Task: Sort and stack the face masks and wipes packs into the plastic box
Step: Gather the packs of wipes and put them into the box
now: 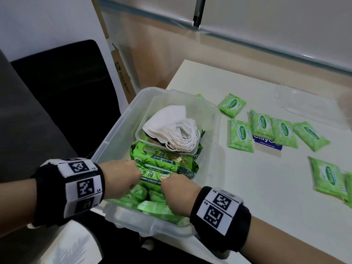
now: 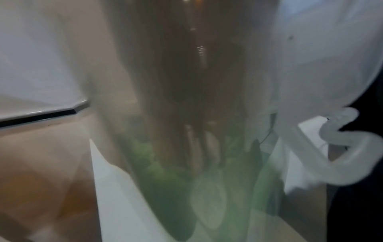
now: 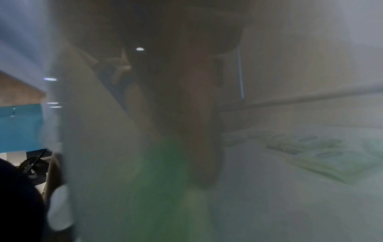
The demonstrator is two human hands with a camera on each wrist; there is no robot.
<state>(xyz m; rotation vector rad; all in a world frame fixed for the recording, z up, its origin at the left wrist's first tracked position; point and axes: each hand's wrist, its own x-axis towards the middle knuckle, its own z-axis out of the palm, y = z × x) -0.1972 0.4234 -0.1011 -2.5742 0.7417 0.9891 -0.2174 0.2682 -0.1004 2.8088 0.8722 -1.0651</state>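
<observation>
1. At the near end of the plastic box, both hands are reaching down among the green wipes packs lying inside it.
2. The left hand is sitting with its fingers curled down at the left end of a big wipes pack; the fingertips are hidden, so I cannot tell if they are gripping it.
3. The right hand is pressing in at the near edge of the same pack, fingers bent under and out of sight; its grip is also not clear. Both wrist views are too blurred to help.
4. A second big pack is lying just behind the first one, touching it.
5. Further in, a small clear tray is resting on the packs and is holding a stack of white face masks.
6. On the white table to the right of the box, several small green wipes packs are lying apart from each other, one near the right edge.
7. A blue pack is lying partly under them.
</observation>
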